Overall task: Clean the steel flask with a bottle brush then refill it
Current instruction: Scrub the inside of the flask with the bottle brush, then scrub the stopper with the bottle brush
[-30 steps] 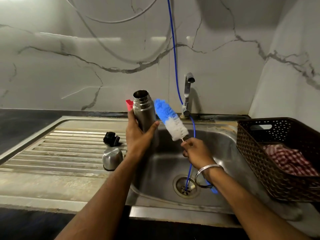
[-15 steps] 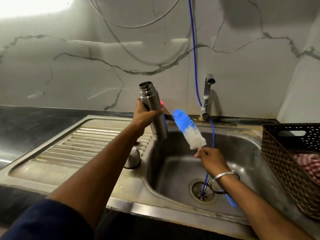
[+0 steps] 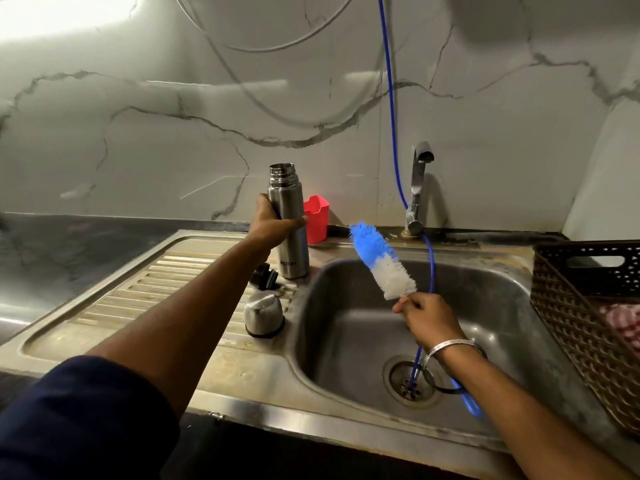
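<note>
The flask [image 3: 288, 223] stands upright at the drainboard's inner edge, just beside the basin, mouth open, with the left hand [image 3: 273, 225] wrapped round its middle. It could topple into the sink [image 3: 346, 341] if released carelessly so near the rim. The right hand [image 3: 427, 315] grips the brush [image 3: 382, 260] just below the bristles, held tilted over the basin, apart from the flask. The flask is tall, slim, brushed steel with a threaded neck.
</note>
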